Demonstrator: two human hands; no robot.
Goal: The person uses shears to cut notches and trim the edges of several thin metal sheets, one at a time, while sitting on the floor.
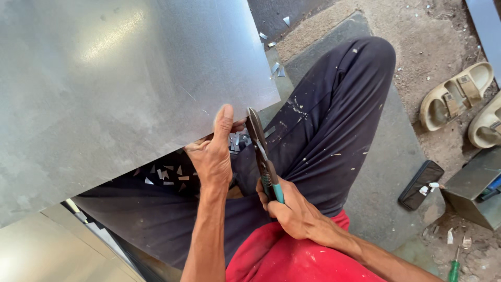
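Observation:
A large grey metal sheet [104, 78] fills the upper left of the head view. My left hand [214, 151] grips its lower edge, thumb on top of the sheet. My right hand [289, 209] is closed on the teal handles of tin snips [259, 149], whose dark blades point up at the sheet's edge right beside my left thumb. I sit with dark trousers [329, 120] and a red shirt [282, 256] below.
Small metal offcuts [167, 175] lie on my lap and on the floor near the sheet's corner. Tan sandals [456, 96] sit at the right, a dark phone [421, 184] and a metal box [472, 193] below them, a green-handled screwdriver [454, 269] at bottom right.

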